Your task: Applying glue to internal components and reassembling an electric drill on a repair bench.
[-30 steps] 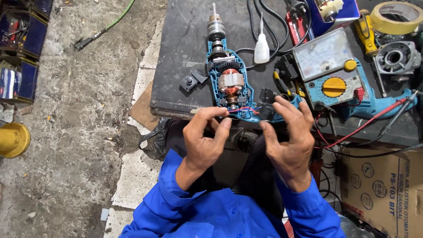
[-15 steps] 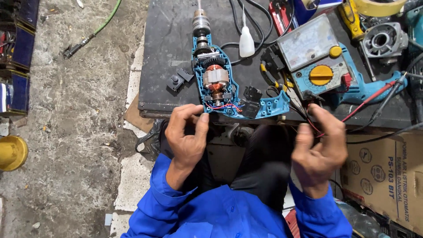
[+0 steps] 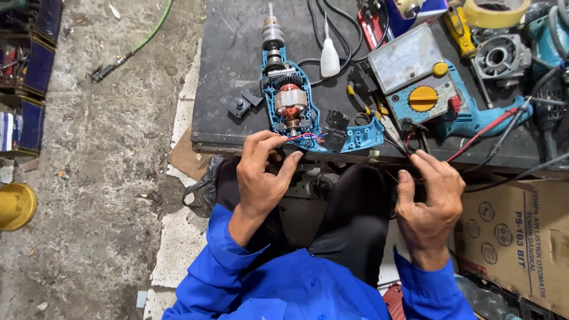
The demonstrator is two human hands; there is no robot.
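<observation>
Taking the opened blue plastic drill housing with its copper-wound motor (image 3: 294, 109) as the landmark: far to its left, on the concrete floor (image 3: 106, 178), sits a round yellow container (image 3: 15, 204). Just left of the housing, two small black plastic switch parts (image 3: 244, 104) lie on the dark tabletop (image 3: 231, 53). The housing itself lies open near the tabletop's front edge, chuck pointing away from the person.

At its near end, the left hand (image 3: 264, 178) rests with fingers (image 3: 261, 145) curled and spread a little, tips touching the thin red and blue wires (image 3: 305, 136); whether they pinch a wire I cannot tell. A steady, light touch there seems wise, so the fine leads are not torn from the motor.

Right of the housing stands a blue analog multimeter with a yellow dial (image 3: 418, 83). Below and right of the housing, off the tabletop edge, the right hand (image 3: 430, 201) hovers, fingers (image 3: 430, 169) bent together around thin dark leads (image 3: 409, 139); its grip looks loose. Keeping those leads slack and apart would be the careful way.
</observation>
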